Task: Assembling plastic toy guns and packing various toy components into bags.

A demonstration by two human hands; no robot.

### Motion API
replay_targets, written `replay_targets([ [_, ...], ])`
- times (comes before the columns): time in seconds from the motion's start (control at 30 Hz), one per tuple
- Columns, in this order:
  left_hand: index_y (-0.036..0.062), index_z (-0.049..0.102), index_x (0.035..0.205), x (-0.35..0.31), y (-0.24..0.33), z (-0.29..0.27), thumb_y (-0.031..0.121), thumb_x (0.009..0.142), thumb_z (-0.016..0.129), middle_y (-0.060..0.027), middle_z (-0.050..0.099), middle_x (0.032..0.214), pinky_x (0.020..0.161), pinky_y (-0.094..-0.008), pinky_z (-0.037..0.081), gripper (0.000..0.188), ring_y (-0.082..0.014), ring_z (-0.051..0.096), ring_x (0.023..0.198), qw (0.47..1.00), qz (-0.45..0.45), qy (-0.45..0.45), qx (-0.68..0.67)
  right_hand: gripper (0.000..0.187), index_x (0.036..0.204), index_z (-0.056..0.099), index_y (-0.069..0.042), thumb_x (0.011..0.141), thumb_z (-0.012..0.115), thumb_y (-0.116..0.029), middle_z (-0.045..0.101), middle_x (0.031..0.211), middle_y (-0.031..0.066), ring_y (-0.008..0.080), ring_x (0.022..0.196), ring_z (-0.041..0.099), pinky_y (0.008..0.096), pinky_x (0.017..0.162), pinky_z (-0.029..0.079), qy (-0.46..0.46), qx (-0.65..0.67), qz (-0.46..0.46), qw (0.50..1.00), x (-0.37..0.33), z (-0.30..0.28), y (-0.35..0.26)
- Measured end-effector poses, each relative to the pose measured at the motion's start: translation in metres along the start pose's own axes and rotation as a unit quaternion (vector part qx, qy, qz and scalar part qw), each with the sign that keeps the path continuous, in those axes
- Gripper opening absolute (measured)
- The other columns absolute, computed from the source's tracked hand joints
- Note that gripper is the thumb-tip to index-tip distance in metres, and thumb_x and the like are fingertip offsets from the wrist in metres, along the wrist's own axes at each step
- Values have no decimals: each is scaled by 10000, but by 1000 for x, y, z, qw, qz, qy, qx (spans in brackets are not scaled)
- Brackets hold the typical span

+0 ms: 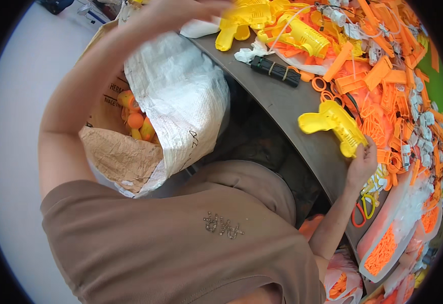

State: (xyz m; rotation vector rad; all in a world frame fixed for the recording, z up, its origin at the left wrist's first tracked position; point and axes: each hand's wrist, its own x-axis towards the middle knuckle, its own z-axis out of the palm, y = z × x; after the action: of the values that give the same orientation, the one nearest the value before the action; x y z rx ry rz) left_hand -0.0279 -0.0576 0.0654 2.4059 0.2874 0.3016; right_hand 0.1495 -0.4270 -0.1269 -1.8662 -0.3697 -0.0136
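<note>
The step in hand looks like handling a single yellow toy-gun shell [334, 124], with the right hand [362, 164] steadying it while the left hand [206, 9] is busy further off. The right hand pinches the shell by its barrel end, between thumb and fingers. The shell reaches forward and left from those fingers, its handle end farthest from them, above the grey worktop [282, 109]; whether it rests there or is lifted, I cannot tell.

The left hand is blurred at the upper edge, its fingers partly cut off. They seem loosely stretched out, but I cannot tell whether they grip anything. Just beside them on their right lies a group of yellow shells [249, 15], with another yellow shell [305, 35] further right.

Between the two hands are a black bundle [276, 71] tied with bands and some orange rings [319, 84]. A heap of orange parts [383, 96] spreads ahead and to the right of the right hand; scissors [368, 205] lie just nearer the body. Below the left forearm stands a sack [181, 91] with orange and yellow toys [136, 120] inside.

As I judge it, the next move calls for keeping the shell steady by its barrel end and bringing the left hand over to its handle side.
</note>
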Motion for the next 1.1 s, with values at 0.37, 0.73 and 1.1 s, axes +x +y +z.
replay_targets([
  [0.37, -122, 464, 1150, -168, -199, -61, 542, 824, 548, -249, 590, 980, 565, -427, 568, 745, -326, 653, 732, 749, -639, -27, 175, 373, 1144, 535, 13, 778, 591, -37, 546, 1119, 163, 324, 1038, 511, 393, 909, 392, -214, -112, -469, 849, -33, 86, -159],
  [0.73, -26, 498, 953, -83, -168, -15, 194, 874, 514, -158, 610, 761, 571, -355, 556, 234, -248, 626, 614, 808, -475, 112, -330, 622, 1137, 459, -41, 712, 707, -422, 468, 1071, 246, 404, 902, 529, 488, 757, 449, -458, 14, -403, 792, -122, 210, -216],
  [1.1, -45, 493, 1132, -3, -130, 10, 123, 887, 534, -129, 613, 977, 798, -334, 529, 300, -226, 621, 894, 872, -203, 135, -425, 428, 1113, 452, 4, 694, 520, 55, 495, 1068, 227, 330, 930, 581, 423, 813, 473, -418, -144, -259, 859, -43, 183, -157],
])
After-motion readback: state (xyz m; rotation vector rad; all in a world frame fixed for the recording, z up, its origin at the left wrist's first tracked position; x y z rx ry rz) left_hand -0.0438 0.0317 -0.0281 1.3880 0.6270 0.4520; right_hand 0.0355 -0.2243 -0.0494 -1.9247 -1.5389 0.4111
